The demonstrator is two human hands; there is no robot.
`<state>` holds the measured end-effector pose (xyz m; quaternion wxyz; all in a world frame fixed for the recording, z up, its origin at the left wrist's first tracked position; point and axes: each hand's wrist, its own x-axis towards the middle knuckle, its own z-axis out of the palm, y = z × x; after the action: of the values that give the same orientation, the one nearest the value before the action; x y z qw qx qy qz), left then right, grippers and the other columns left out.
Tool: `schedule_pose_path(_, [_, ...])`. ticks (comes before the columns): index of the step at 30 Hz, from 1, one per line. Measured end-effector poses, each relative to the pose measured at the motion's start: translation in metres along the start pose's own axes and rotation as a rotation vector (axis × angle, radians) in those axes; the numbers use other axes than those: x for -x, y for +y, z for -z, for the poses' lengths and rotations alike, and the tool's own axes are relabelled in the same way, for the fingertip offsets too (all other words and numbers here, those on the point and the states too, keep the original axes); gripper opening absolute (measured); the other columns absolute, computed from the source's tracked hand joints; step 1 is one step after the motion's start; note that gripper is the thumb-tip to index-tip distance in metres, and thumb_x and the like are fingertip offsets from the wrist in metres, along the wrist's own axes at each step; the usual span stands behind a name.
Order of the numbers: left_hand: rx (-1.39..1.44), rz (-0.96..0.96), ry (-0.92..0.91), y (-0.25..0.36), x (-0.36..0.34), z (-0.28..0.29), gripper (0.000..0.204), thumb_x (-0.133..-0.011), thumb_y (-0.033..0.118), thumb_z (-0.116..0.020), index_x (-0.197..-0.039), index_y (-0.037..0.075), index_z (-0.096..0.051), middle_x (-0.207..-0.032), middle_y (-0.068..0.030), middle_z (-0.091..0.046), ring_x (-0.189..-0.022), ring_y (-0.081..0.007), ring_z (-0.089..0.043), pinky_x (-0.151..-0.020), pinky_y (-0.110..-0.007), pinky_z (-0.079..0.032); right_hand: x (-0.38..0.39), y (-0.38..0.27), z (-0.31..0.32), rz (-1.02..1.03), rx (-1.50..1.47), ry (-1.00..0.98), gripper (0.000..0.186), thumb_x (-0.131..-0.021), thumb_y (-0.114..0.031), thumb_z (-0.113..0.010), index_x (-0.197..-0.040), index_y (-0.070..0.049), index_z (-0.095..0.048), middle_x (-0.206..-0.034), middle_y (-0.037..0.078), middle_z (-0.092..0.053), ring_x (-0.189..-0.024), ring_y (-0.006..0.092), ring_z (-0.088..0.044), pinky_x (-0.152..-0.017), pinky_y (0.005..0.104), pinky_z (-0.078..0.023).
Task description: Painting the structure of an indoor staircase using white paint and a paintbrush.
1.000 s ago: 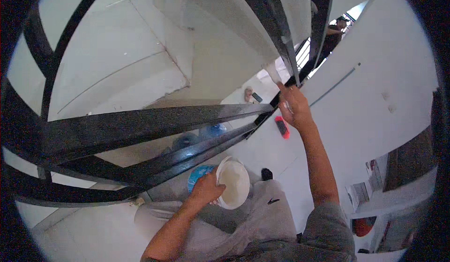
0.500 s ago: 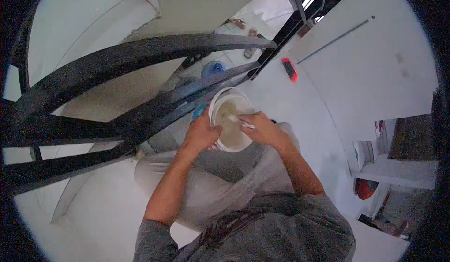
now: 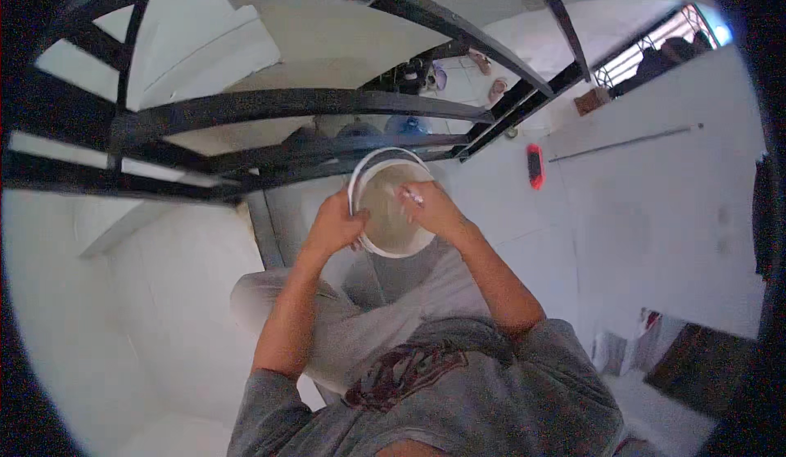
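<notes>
A round white bucket [image 3: 401,253] is tilted toward me in front of my crossed legs. My left hand [image 3: 334,223] grips its left rim, thumb over the inner edge and fingers against the outside. Inside, the bottom looks pale beige and cloudy; I cannot tell whether that is liquid or a coating. My right hand [image 3: 435,211] reaches in over the right rim, its fingers closed around a small white object [image 3: 414,198]. Most of that object is hidden by the fingers, so its kind does not show.
Black metal railing bars [image 3: 303,107] curve across the far left. Beyond them stand a blue bottle [image 3: 409,126] and sandals [image 3: 497,90]. A red-edged black brush [image 3: 535,167] and a thin rod [image 3: 626,144] lie to the right. A dark mat [image 3: 696,367] is at the lower right.
The view has shifted, so the railing and brush appear elsewhere. My right hand sits further inside the bucket with the white object. My left hand keeps its hold on the rim.
</notes>
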<state>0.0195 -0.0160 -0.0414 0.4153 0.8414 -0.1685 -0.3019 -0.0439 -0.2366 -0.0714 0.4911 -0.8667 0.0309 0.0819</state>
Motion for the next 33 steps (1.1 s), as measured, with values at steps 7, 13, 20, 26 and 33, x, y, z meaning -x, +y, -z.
schedule_pose_path(7, [0.257, -0.095, 0.218, 0.039, 0.052, -0.005, 0.064, -0.077, 0.004, -0.065, -0.139, 0.004, -0.049, -0.097, -0.0204, -0.071, -0.074, -0.0319, -0.072, -0.071, -0.043, -0.058, 0.004, -0.053, 0.011, 0.044, 0.457, -0.075, 0.024, -0.092, -0.02, -0.06, -0.104, -0.001, -0.068, -0.087, 0.025, -0.069, -0.08, 0.0439, -0.068, -0.074, 0.0542, -0.053])
schedule_pose_path(13, [0.517, 0.061, 0.316, 0.041, 0.074, -0.025, 0.068, -0.079, 0.001, -0.061, -0.145, 0.009, -0.046, -0.092, -0.0149, -0.071, -0.055, -0.0194, -0.067, -0.049, -0.034, -0.056, 0.009, -0.029, -0.018, 0.152, 0.464, -0.591, 0.024, -0.091, -0.019, -0.062, -0.107, -0.002, -0.068, -0.1, 0.027, -0.068, -0.096, 0.0445, -0.065, -0.085, 0.0502, -0.052])
schedule_pose_path(20, [0.478, 0.06, 0.45, 0.058, 0.106, -0.041, 0.065, -0.077, 0.004, -0.059, -0.141, 0.007, -0.05, -0.085, -0.0186, -0.069, -0.05, -0.0214, -0.065, -0.051, -0.036, -0.055, -0.003, -0.061, 0.011, 0.19, 0.538, -0.539, 0.024, -0.09, -0.018, -0.061, -0.103, -0.001, -0.071, -0.097, 0.027, -0.069, -0.092, 0.0434, -0.068, -0.085, 0.0516, -0.054])
schedule_pose_path(26, [0.354, 0.024, 0.424, 0.062, 0.104, -0.055, 0.068, -0.08, -0.003, -0.06, -0.145, 0.01, -0.047, -0.104, -0.0178, -0.071, -0.067, -0.02, -0.07, -0.054, -0.033, -0.058, 0.012, -0.018, -0.008, 0.396, 0.204, -0.512, 0.025, -0.082, -0.014, -0.064, -0.101, 0.001, -0.072, -0.106, 0.026, -0.069, -0.099, 0.0402, -0.068, -0.086, 0.0492, -0.054])
schedule_pose_path(33, [0.324, 0.102, 0.378, 0.05, 0.113, -0.063, 0.068, -0.08, -0.003, -0.062, -0.145, 0.011, -0.048, -0.107, -0.015, -0.071, -0.074, -0.0214, -0.071, -0.061, -0.033, -0.059, 0.023, -0.047, 0.025, 0.338, 0.73, -0.921, 0.027, -0.085, -0.02, -0.06, -0.102, -0.003, -0.071, -0.095, 0.024, -0.07, -0.092, 0.0396, -0.069, -0.084, 0.0506, -0.053])
